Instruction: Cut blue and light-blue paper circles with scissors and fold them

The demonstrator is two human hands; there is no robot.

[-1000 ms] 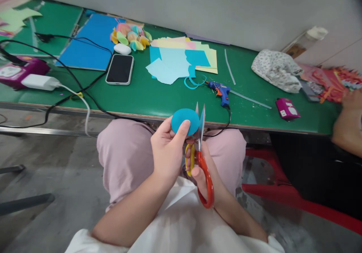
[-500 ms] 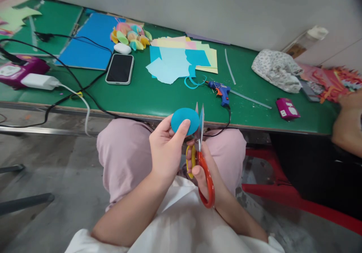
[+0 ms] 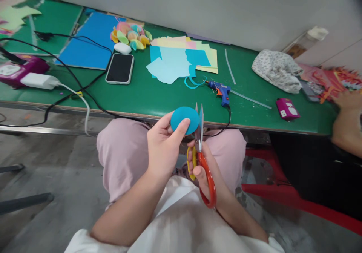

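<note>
Between thumb and fingers, my left hand [image 3: 165, 143] pinches a round blue paper disc [image 3: 181, 118] over my lap, close to the table's front edge. My right hand [image 3: 207, 170] grips scissors [image 3: 207, 181] with one red and one yellow handle. Their blades point away from me, slightly parted, right beside the disc's right edge. Whether a blade touches the paper I cannot tell. Beyond them on the table lie thin blue paper offcuts [image 3: 192, 84] and a blue glue gun [image 3: 222, 91] with a glue stick [image 3: 251, 99] in its back.
Stacked coloured paper [image 3: 172, 66], a phone [image 3: 120, 69], paper flowers [image 3: 131, 34] and a blue folder [image 3: 87, 42] lie on the green table [image 3: 158, 98]. Black cables [image 3: 75, 77] run from a purple socket block [image 3: 24, 70] at left. Another person's arm [image 3: 347, 121] rests at right.
My left hand and the paper disc have shifted very slightly left. The scissors' blades have closed a little. At the right, the other person's hand has moved slightly on the table.
</note>
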